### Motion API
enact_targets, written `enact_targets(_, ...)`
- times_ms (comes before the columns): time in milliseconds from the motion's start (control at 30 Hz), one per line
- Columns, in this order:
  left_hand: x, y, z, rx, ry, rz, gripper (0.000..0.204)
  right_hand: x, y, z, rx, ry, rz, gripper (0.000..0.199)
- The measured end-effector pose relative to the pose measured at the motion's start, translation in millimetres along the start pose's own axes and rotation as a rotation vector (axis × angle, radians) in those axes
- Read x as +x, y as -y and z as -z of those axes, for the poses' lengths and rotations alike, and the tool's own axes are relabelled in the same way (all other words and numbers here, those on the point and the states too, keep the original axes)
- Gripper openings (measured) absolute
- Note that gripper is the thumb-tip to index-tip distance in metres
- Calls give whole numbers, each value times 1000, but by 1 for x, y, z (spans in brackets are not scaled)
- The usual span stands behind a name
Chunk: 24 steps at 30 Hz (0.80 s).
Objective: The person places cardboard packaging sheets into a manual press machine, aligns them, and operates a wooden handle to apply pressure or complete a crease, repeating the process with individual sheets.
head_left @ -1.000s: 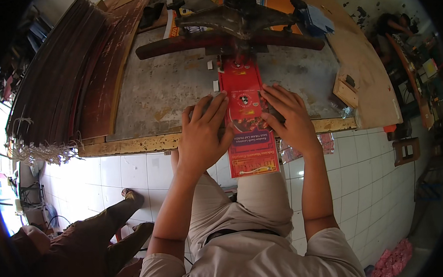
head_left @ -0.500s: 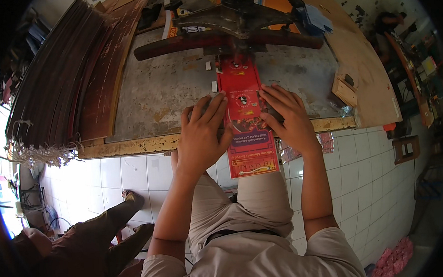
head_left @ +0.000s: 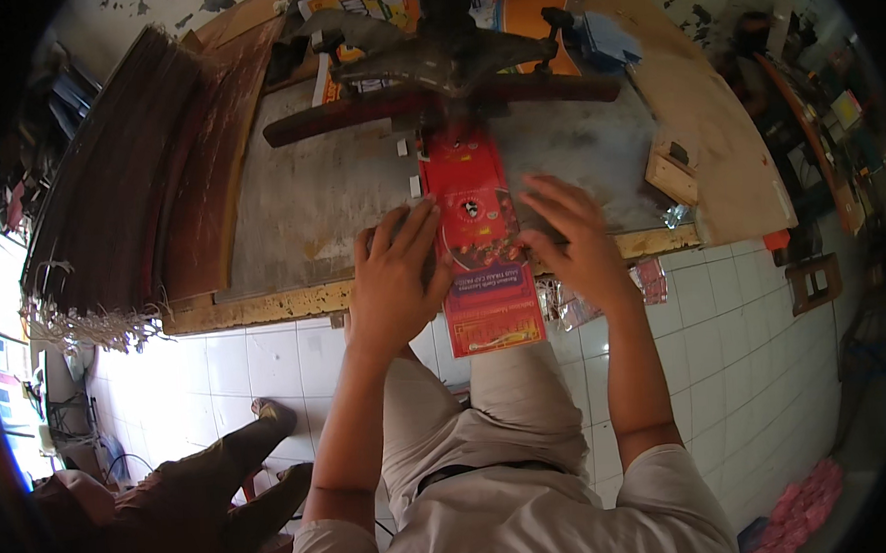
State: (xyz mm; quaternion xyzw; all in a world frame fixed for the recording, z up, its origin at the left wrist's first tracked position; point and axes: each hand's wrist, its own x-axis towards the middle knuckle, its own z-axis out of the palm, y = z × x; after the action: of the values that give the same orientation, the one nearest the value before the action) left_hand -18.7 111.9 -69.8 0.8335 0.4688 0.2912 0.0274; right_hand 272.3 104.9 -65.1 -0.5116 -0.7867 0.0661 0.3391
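Red printed strip (head_left: 473, 185): laid up to dark press (head_left: 444, 69), we judge; what remains, we cannot tell. Left hand (head_left: 393, 279), right hand (head_left: 580, 244): alongside, fingers unclenched.

Both bare forearms (head_left: 636, 366) extend forward. The left hand (head_left: 393, 279) lies palm down; the right hand (head_left: 584, 249) angles inward, its blurred fingers (head_left: 566, 201) perhaps slightly lifted.

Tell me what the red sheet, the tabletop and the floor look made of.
Red sheet: likely paper or card, thin, flat and brightly printed.
Tabletop: perhaps metal, dull grey with scuffed, stained patches.
Floor: probably glazed tile, white and shiny, with gridded joint lines.
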Motion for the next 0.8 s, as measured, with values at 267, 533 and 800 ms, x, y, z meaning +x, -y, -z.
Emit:
enact_targets(267,-15,-1,12,-50,44,-46,59,-43,-90,115,-478,-221,-285,46)
enact_targets(533,-21,-5,9,-63,-1,-26,60,-37,-98,145,-235,-100,-245,42)
enact_targets(800,-22,-6,6,-69,-32,-31,58,-49,15,90,187,-56,-18,48)
